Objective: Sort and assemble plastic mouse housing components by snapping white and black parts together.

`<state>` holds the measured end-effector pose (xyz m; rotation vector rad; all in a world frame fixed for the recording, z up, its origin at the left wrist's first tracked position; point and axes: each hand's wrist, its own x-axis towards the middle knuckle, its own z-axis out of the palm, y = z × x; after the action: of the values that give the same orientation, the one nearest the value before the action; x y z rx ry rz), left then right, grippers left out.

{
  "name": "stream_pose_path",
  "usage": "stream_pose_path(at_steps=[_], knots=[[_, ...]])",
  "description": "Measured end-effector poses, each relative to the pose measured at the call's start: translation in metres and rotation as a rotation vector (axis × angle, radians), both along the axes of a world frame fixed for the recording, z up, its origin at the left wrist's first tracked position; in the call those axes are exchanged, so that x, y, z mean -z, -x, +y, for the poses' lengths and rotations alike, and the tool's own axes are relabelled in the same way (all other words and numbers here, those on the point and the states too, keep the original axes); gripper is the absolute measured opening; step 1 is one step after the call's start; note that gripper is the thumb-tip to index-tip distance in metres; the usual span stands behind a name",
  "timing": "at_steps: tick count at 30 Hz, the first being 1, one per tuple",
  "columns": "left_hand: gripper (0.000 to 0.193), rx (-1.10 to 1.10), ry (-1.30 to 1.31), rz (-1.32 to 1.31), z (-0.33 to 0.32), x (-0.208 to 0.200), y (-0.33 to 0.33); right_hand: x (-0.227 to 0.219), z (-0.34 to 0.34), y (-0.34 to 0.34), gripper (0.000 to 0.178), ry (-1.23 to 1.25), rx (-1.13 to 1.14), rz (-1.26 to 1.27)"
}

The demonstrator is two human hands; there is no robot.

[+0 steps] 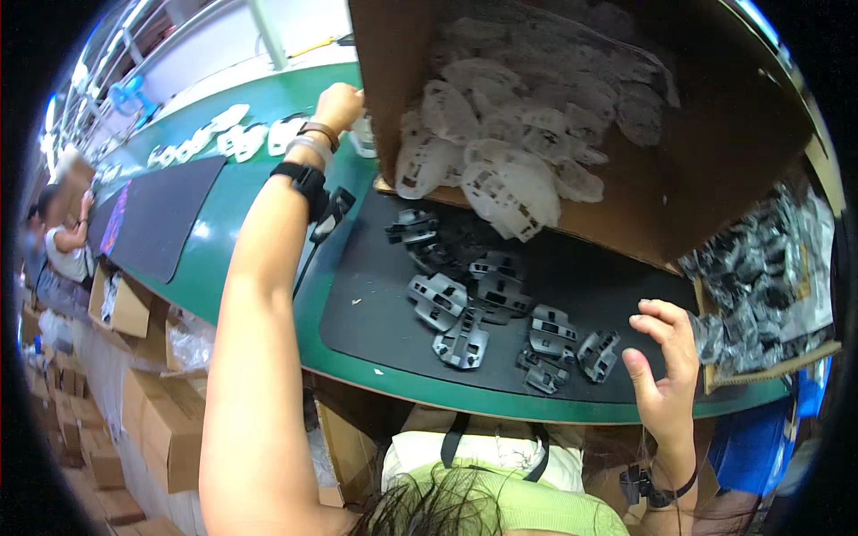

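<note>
My left arm stretches far forward. My left hand (340, 108) is curled closed beside the box's left wall; what its fingers hold, if anything, is hidden. Just below it shows a whitish object (362, 138), partly behind the box. My right hand (666, 371) is raised over the near right of the black mat (357, 313), fingers apart and holding nothing. Left of it lie several grey-black moulded plastic parts with slots, such as one part (461, 339) and another part (598, 355). Above them a large cardboard box (648, 246), opening toward me, holds many translucent white plastic pieces (511, 192).
An open carton (706, 375) of clear-bagged dark parts stands at the right. More white pieces (241, 141) lie along the green table (219, 232) beside a second dark mat (161, 219). Another person (70, 237) is at the far left. Cartons (165, 424) stand below the table.
</note>
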<state>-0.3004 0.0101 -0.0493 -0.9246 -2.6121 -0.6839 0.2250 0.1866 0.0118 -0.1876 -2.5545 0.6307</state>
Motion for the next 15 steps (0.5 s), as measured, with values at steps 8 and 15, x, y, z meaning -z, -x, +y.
stream_pose_path(at_steps=[8, 15], knots=[[0.022, -0.029, -0.596, 0.317, -0.021, -0.047, -0.097, 0.023, 0.017, -0.099, 0.022, 0.348, 0.409, -0.214], [0.059, 0.839, -0.034, 0.344, 0.071, -0.058, -0.260, 0.039, 0.020, -0.008, 0.038, 0.010, 0.039, -0.327]])
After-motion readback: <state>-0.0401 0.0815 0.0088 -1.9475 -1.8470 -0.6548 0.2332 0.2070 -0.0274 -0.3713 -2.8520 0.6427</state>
